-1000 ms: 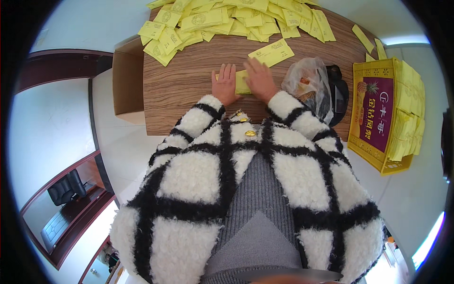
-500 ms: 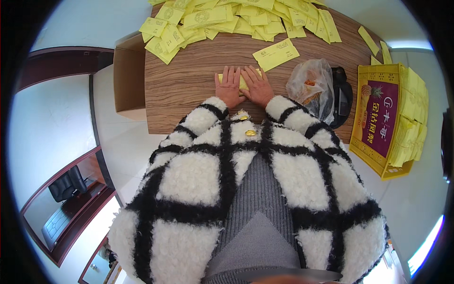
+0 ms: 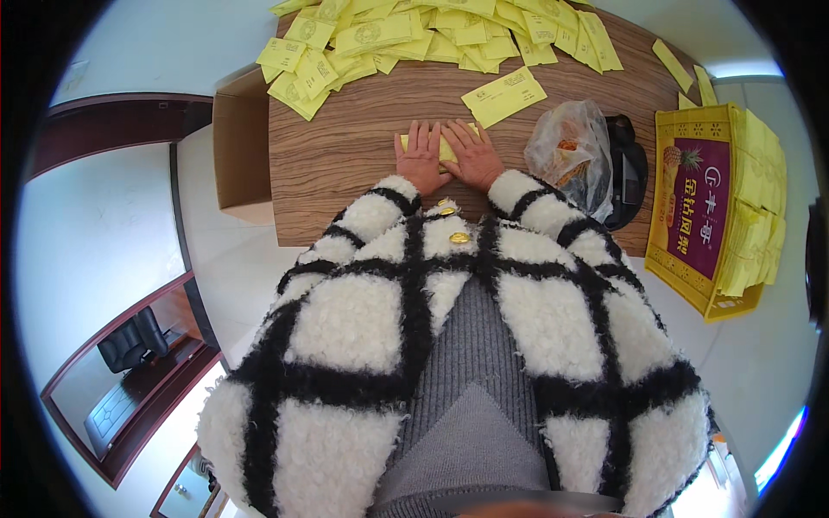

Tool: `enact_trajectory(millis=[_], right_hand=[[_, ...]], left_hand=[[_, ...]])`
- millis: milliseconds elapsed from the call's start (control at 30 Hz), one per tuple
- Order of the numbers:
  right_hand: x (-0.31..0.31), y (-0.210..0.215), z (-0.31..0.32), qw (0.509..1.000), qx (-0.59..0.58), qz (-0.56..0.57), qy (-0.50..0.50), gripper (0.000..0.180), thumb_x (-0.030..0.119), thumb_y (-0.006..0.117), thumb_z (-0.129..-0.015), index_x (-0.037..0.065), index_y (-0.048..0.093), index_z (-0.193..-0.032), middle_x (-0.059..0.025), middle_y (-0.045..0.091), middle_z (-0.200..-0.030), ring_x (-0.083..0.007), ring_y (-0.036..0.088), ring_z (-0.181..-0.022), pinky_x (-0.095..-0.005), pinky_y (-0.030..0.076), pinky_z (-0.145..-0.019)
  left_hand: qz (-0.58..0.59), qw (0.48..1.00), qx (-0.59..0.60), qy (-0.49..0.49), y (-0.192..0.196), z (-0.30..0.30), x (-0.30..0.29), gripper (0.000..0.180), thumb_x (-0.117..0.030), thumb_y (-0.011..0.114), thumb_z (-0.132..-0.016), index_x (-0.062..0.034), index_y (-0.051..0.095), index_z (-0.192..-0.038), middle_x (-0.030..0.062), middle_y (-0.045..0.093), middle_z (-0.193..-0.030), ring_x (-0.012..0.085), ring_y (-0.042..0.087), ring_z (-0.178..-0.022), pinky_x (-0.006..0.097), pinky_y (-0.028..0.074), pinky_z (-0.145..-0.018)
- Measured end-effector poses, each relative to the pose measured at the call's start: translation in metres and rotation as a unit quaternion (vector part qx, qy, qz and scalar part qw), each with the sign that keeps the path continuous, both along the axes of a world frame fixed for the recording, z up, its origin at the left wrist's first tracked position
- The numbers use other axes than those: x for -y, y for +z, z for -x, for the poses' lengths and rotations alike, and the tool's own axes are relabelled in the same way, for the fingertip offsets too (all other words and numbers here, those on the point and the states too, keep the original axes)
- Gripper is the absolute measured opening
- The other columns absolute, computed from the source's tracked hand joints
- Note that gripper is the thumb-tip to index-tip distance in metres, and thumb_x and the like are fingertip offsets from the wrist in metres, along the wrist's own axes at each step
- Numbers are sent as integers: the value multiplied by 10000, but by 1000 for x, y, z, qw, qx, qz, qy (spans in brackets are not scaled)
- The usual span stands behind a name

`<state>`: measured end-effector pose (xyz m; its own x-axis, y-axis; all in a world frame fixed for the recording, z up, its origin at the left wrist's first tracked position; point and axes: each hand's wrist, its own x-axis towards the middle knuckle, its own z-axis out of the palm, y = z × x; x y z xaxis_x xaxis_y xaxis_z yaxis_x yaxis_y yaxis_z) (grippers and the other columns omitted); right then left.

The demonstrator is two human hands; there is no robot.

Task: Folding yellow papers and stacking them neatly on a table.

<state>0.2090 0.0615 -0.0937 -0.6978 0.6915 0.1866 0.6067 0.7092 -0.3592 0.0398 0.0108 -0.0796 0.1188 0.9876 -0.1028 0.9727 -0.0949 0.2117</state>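
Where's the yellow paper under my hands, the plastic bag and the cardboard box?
Yellow paper [image 3: 446, 150], head view: its uncovered middle.
Plastic bag [image 3: 580, 155], head view: near its middle.
Cardboard box [image 3: 243, 155], head view: a side panel.

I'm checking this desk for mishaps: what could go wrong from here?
The yellow paper beneath the flat left hand and right hand might crease if they press unevenly. The clear plastic bag sits close to the right sleeve, so an outward move could knock it. The loose heap of yellow papers could slide if bumped.
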Motion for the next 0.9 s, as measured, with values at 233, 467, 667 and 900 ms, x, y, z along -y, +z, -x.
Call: enact_trajectory(millis=[233,467,667,900], right_hand=[[-7,7,-12,999,28,18,-8,779,546,559,-878,72,364,-1464,-148,377,-1499,-298,302,-1420,-520,166,-1173],[12,13,-19,996,45,35,-62,791,567,550,-878,52,375,-1452,-161,347,-1521,-297,275,-1436,-525,169,-1172],[18,13,-41,994,6,61,-87,726,462,612,-870,32,408,-1419,-179,398,-1477,-321,349,-1383,-484,251,-1149],[40,43,-20,998,-23,60,-15,765,349,744,-774,30,431,-1395,-171,459,-1426,-329,409,-1343,-489,318,-1107]], left_hand=[[14,1000,15,5,-2,6,-2,1115,-665,698,-687,-99,233,-1527,155,280,-1538,348,176,-1460,668,105,-1120],[63,998,-29,-1,8,7,10,1136,-702,677,-697,-102,201,-1535,163,256,-1550,352,154,-1465,677,98,-1116],[62,997,-35,6,17,-3,28,1139,-678,705,-690,-104,197,-1533,154,256,-1548,346,158,-1462,676,126,-1111],[41,998,-45,17,15,-4,45,1124,-654,711,-700,-112,189,-1534,142,254,-1549,344,188,-1454,672,156,-1109]])
